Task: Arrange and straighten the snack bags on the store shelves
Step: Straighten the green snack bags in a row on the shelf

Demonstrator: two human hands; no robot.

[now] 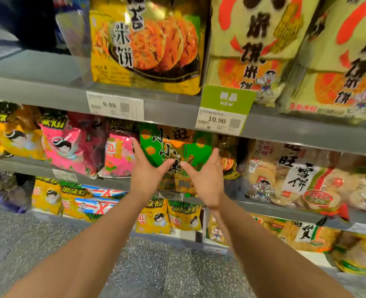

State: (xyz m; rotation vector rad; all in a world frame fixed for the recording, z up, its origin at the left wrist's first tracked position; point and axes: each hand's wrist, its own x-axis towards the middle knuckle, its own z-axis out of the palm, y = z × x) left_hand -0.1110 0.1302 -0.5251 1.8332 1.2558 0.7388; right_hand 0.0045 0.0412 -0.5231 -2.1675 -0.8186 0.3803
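Both arms reach forward to the second shelf (270,208). The green bag (177,147) stands on this shelf, upright and front-facing, directly below the grey rail of the top shelf (173,114). It sits between a pink bag (117,155) on its left and an orange bag (228,157) on its right, close against both.

The left hand (144,171) lies at the bag's left edge, fingers straight and pointing up along that edge, thumb spread out across the bag's front. The right hand (206,181) mirrors it at the right edge, fingers extended upward, thumb reaching inward. The two thumb tips sit near each other over the middle of the bag's front. Both hands are spread wide and flat; neither curls round the bag. Whether the palms press the bag cannot be told.

On the top shelf's rail hang a white price tag (115,106) reading 9.99 and a second tag (220,121) reading 10.90 under a green sign (228,100). A yellow bag (145,44) stands above. The frame is blurred.
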